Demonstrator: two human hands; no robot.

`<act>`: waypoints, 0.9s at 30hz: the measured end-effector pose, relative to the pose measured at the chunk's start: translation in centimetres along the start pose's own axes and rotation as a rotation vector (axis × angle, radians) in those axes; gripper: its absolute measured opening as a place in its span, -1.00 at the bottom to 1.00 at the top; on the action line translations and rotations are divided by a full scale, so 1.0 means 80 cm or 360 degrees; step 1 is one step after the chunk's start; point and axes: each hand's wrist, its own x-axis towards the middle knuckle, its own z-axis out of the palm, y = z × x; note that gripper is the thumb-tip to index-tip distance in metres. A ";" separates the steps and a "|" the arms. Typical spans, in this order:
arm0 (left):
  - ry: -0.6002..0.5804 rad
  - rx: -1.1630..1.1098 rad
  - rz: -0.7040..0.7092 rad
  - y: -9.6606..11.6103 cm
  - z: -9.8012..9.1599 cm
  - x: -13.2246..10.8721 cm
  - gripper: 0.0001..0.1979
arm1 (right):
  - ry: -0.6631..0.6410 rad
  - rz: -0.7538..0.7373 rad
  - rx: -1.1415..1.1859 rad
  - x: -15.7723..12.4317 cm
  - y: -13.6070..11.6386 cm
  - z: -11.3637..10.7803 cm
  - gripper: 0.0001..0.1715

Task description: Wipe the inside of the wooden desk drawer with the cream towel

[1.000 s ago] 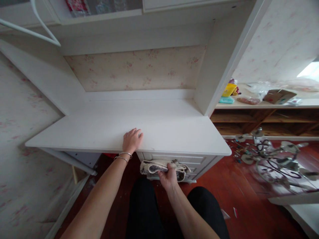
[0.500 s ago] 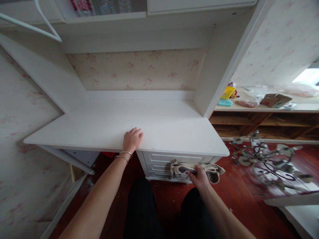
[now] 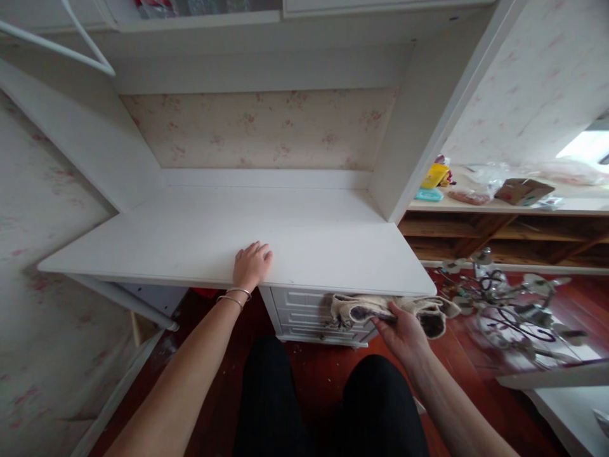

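Observation:
My left hand [image 3: 252,262] rests on the white desktop [image 3: 314,238] near its front edge, palm down, fingers slightly bent and nothing in them. Two thin bangles circle that wrist. Beyond the front edge, my right hand [image 3: 403,327] grips a folded cream cloth [image 3: 349,308] with dark, soiled-looking patches. The cloth hangs close to the upper right of the drawer unit [image 3: 297,298], covering part of its fronts. Its thickness and far side are hidden.
Side panels and an upper cabinet [image 3: 204,25] frame the desk. At right, a low shelf [image 3: 480,203] carries a yellow container [image 3: 434,176] and a cardboard box [image 3: 523,190]. A chandelier [image 3: 518,311] lies on the red floor [image 3: 469,374]. A white bent rod [image 3: 90,57] juts in at upper left.
My right hand has moved right and slightly up with the cloth, toward the desk's right front corner. My left hand stays on the desktop. The view has shifted slightly.

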 end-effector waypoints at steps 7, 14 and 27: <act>0.0018 0.0005 0.0009 0.000 0.000 0.000 -0.62 | -0.0112 0.0120 0.0117 -0.040 0.037 0.039 -0.71; 0.0030 0.0041 0.0019 0.001 0.000 0.002 -0.62 | -0.0216 0.0221 0.0269 -0.073 0.098 0.085 -0.74; -0.0028 0.0018 -0.0014 0.004 -0.003 0.006 -0.61 | -0.0517 0.0550 0.0500 -0.099 0.198 0.147 -0.69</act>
